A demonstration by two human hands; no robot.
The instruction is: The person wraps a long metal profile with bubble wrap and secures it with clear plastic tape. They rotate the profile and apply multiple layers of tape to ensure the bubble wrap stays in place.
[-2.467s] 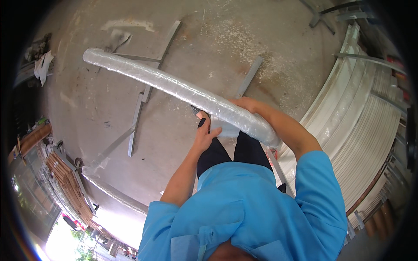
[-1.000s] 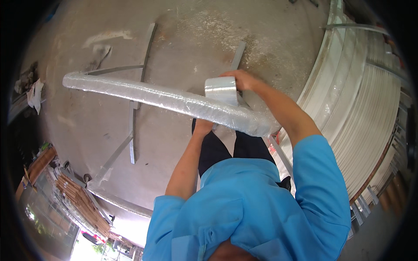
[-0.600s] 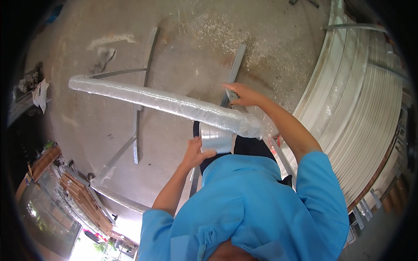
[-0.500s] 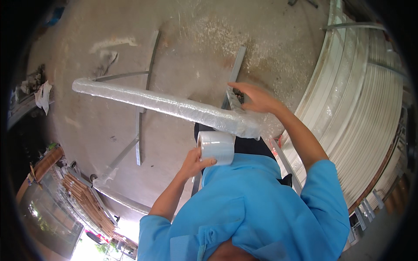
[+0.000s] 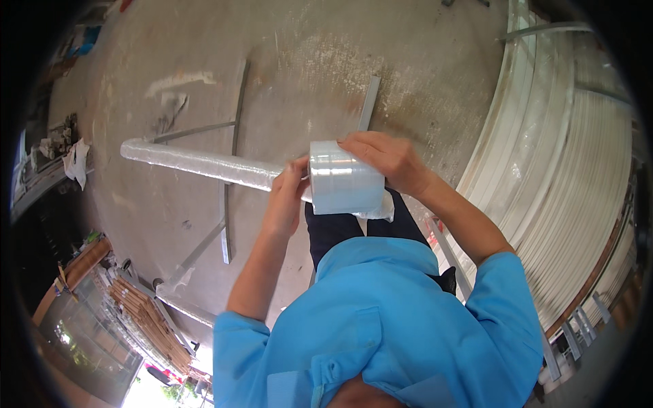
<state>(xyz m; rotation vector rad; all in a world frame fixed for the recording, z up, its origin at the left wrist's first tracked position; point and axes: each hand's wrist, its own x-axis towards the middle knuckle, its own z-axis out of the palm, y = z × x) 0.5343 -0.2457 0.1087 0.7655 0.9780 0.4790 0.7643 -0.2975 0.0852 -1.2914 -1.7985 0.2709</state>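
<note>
Between my two hands is a wide roll of clear stretch film [image 5: 347, 180], raised above the near end of a long film-wrapped bundle. My left hand [image 5: 284, 197] grips the roll's left end, its fingers partly hidden at the core. On the right side, my right hand [image 5: 391, 162] has its fingers curled over the roll's upper right end. The wrapped bundle [image 5: 218, 165] runs from the far left toward my lap, and the roll covers much of its near part. A bit of loose film shows below the roll's right end.
Grey metal stand bars [image 5: 226, 224] lie under the bundle, with another metal bar [image 5: 369, 102] beyond my right hand. Long white profiles [image 5: 544, 183] are stacked along the right. Brown boards [image 5: 146, 319] lie at the lower left, and a white rag [image 5: 76, 163] hangs at the far left.
My left hand has brought the film roll up and forward from my waist to over the bundle's near end. My right hand, earlier apart with fingers spread, now holds the roll.
</note>
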